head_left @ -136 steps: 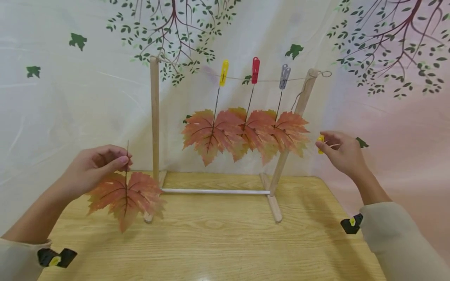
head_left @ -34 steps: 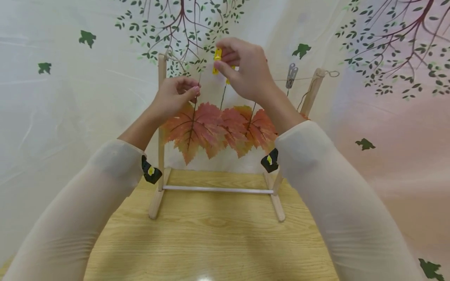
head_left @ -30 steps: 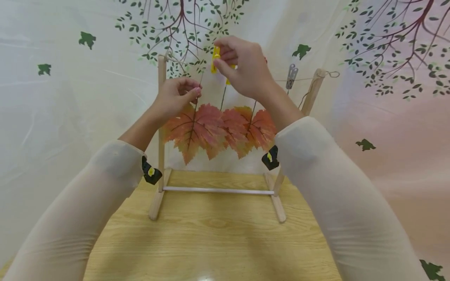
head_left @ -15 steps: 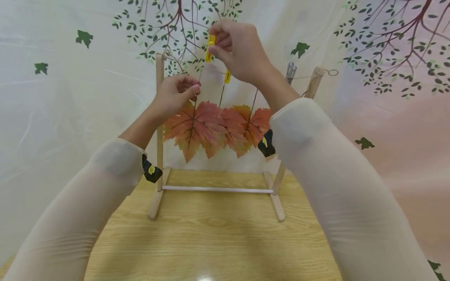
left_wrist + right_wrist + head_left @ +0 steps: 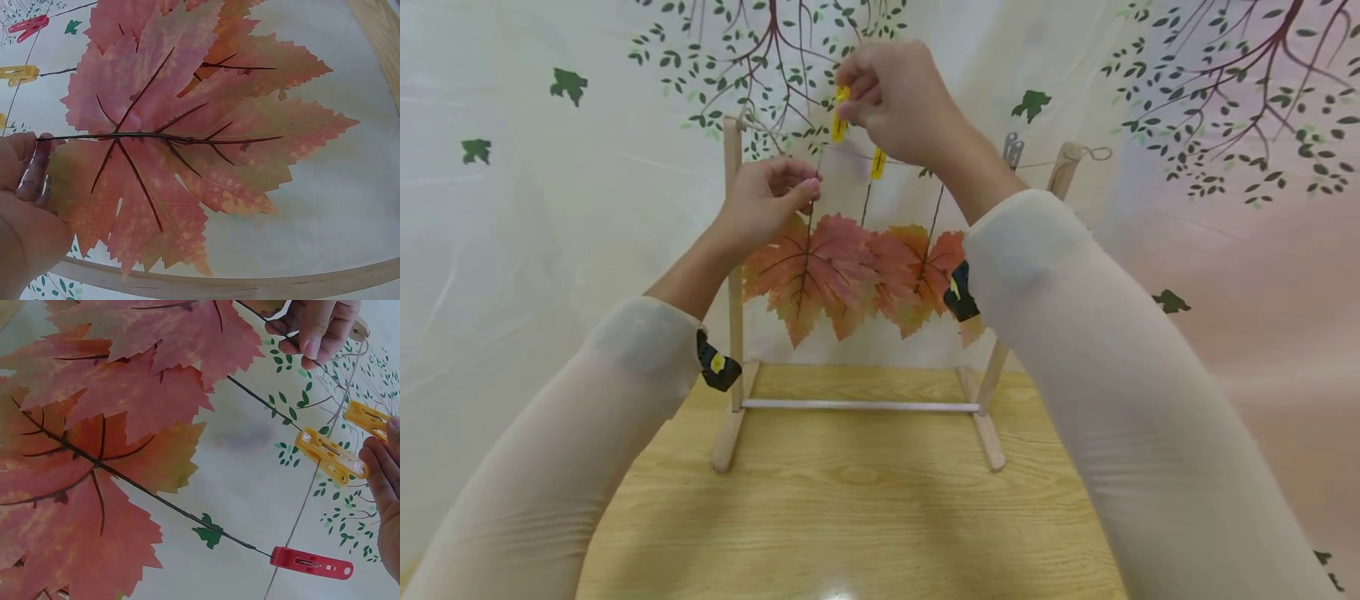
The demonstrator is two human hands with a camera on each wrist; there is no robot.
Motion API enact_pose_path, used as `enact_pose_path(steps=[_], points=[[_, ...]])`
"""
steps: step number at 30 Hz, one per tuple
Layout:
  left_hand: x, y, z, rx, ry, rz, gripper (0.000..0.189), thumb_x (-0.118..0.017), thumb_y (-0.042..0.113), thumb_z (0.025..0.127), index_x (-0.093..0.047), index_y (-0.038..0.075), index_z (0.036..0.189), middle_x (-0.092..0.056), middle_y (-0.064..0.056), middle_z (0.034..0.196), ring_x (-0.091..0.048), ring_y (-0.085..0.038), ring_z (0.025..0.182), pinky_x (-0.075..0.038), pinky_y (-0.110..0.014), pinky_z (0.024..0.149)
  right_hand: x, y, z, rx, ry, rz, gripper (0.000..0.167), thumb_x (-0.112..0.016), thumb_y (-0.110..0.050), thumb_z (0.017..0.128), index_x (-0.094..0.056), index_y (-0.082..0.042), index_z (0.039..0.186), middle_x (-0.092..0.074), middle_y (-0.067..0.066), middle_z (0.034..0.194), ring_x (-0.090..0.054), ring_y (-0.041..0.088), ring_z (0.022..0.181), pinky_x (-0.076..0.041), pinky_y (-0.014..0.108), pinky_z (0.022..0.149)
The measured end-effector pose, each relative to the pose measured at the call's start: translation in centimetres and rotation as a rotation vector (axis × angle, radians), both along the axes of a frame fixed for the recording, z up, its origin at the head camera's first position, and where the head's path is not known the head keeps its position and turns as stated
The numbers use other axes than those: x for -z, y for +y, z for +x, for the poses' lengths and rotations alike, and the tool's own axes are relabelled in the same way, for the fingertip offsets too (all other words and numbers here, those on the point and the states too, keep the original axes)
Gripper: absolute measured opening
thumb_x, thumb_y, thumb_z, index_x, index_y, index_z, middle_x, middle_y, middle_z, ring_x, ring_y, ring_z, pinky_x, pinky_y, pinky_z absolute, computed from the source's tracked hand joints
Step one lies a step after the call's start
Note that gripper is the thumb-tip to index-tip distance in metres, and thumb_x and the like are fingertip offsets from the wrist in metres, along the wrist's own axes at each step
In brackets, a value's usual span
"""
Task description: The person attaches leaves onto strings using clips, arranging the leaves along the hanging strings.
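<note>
My left hand [image 5: 767, 200] pinches the dark stem of an artificial maple leaf [image 5: 144, 162] between thumb and fingers. The leaf hangs blade down near the left post, overlapping a neighbouring leaf. The stem's tip rises above my fingers toward the string [image 5: 294, 519]. My right hand [image 5: 898, 100] pinches a yellow clothespin [image 5: 840, 117], held upright, its lower end at about string height. In the right wrist view this clothespin's tip lies beside the string; I cannot tell whether it touches. Another yellow clothespin [image 5: 331, 455] and a red clothespin [image 5: 312, 562] fasten leaf stems to the string.
A wooden rack with a left post [image 5: 734, 275], right post [image 5: 1063, 171] and white crossbar [image 5: 857, 406] stands on the wooden table [image 5: 850, 517]. My right arm partly hides a grey clothespin [image 5: 1012, 150] and the rightmost leaf. A leaf-printed cloth [image 5: 512, 250] hangs behind.
My left hand has brought the leaf up and right to the string's left part. My right hand has carried the yellow clothespin left across the rack, rising, then lowering slightly.
</note>
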State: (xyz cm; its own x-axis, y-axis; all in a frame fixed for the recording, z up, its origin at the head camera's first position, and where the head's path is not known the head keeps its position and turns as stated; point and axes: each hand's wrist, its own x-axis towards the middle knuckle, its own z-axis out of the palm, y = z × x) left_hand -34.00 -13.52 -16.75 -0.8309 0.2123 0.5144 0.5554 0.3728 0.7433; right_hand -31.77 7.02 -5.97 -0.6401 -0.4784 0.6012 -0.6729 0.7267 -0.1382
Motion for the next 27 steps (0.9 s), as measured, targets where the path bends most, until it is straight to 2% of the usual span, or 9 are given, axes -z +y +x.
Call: enact_pose_path(steps=[4, 12, 20, 27], points=[[0.1, -0.2, -0.1, 0.001, 0.028, 0.013, 0.028, -0.058, 0.023, 0.106, -0.065, 0.002, 0.123, -0.067, -0.015, 0.112, -0.064, -0.023, 0.095, -0.054, -0.027, 0.077, 0.2, -0.2, -0.3, 0.008, -0.005, -0.001, 0.033, -0.06, -0.022, 0.104, -0.065, -0.007, 0.132, -0.068, 0.004, 0.124, -0.064, 0.011, 0.111, -0.048, 0.016, 0.096], [0.3, -0.2, -0.3, 0.01, 0.003, 0.034, 0.033, -0.059, 0.024, 0.105, -0.063, 0.0, 0.127, -0.067, -0.012, 0.112, -0.065, -0.023, 0.097, -0.055, -0.026, 0.083, 0.5, -0.5, -0.5, -0.004, 0.014, -0.034, 0.031, -0.059, -0.019, 0.104, -0.066, -0.005, 0.131, -0.07, 0.004, 0.122, -0.067, 0.011, 0.109, -0.05, 0.017, 0.094], [0.5, -0.3, -0.1, 0.003, -0.008, 0.047, 0.034, -0.06, 0.025, 0.105, -0.063, 0.001, 0.128, -0.067, -0.012, 0.113, -0.064, -0.022, 0.097, -0.054, -0.026, 0.082, 0.3, -1.2, 0.0, -0.004, 0.015, -0.041, 0.031, -0.058, -0.02, 0.105, -0.066, -0.006, 0.131, -0.069, 0.004, 0.124, -0.065, 0.01, 0.111, -0.049, 0.016, 0.095], [0.9, -0.3, -0.3, 0.043, 0.024, 0.072, 0.032, -0.061, 0.024, 0.105, -0.064, -0.001, 0.125, -0.069, -0.01, 0.109, -0.066, -0.022, 0.096, -0.055, -0.026, 0.084, 0.6, -1.6, 0.1, -0.029, 0.004, -0.033, 0.031, -0.058, -0.019, 0.105, -0.066, -0.006, 0.131, -0.068, 0.004, 0.123, -0.065, 0.011, 0.11, -0.048, 0.015, 0.095]])
